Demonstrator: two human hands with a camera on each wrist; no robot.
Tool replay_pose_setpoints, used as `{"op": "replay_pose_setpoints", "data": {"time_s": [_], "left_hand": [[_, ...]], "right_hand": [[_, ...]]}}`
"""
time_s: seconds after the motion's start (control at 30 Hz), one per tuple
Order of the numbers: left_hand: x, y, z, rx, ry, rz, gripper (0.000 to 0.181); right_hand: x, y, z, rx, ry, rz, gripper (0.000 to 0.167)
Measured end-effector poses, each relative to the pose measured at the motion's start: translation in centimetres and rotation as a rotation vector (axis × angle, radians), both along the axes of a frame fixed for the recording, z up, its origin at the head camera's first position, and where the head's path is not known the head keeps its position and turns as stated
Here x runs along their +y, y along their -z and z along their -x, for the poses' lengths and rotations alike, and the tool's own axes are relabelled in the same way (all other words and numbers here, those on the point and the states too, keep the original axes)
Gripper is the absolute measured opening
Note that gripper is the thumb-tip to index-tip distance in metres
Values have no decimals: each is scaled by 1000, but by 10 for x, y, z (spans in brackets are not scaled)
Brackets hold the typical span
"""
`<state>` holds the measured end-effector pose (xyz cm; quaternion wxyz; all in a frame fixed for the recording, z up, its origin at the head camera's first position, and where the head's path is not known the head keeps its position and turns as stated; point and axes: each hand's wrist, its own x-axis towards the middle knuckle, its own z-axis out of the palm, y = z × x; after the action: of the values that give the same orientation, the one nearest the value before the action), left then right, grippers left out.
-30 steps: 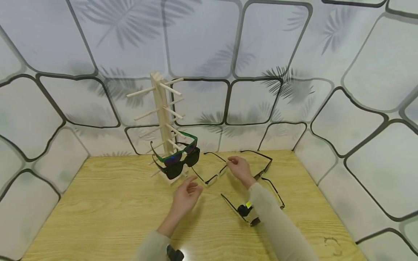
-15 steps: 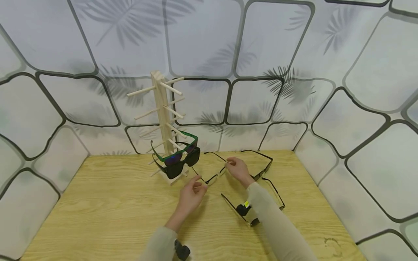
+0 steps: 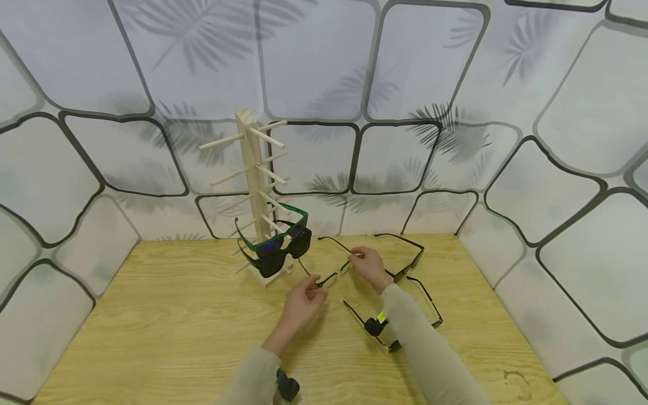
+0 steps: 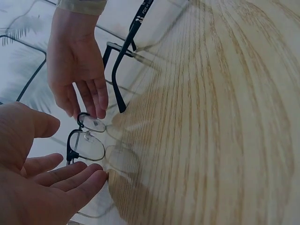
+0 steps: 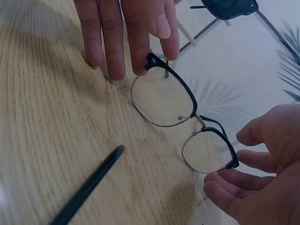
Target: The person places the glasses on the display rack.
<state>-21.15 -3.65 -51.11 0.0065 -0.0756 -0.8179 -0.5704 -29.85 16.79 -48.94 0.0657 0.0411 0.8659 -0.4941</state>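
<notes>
While the glasses (image 5: 200,122) sit on the table (image 3: 177,337), temples unfolded, just right of the rack (image 3: 253,174), I have one hand at each end of the front. I read them as light and a bit springy: stiff black brow bars, thin metal lower rims, skinny temples that could twist. Lenses (image 5: 161,99) look clear, likely slick and easy to smear, so I'd stay off them and off the thin bridge. Best hold, my call: thick black corners at the hinges, thumb against index, even pull, no spreading.

Left hand (image 3: 302,305): released, fingers nearly straight, corner by the fingertips. Right hand (image 3: 369,266): released too, fingers loosely extended at the other corner, thumb apart. Can't tell if skin touches frame at either end. Palms face each other, fingers low over the wood. Right forearm slants up from lower right across one dark pair (image 3: 395,345); another pair (image 3: 405,271) lies just beside that hand, so a sideways swing could snag it.
</notes>
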Motion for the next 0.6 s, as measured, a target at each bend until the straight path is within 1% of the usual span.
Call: {"op": "replay_pose_setpoints", "data": {"time_s": [0.17, 0.33, 0.47, 0.6], "left_hand": [[2, 0, 1, 0, -34, 7, 45], [-1, 1, 0, 10, -79, -18, 38], [-2, 3, 2, 5, -110, -39, 33], [-2, 3, 3, 11, -122, -74, 29]], "right_hand": [[3, 0, -2, -3, 8, 35, 45], [6, -2, -3, 5, -2, 69, 39], [9, 0, -2, 4, 2, 84, 33], [11, 1, 0, -1, -4, 80, 31]]}}
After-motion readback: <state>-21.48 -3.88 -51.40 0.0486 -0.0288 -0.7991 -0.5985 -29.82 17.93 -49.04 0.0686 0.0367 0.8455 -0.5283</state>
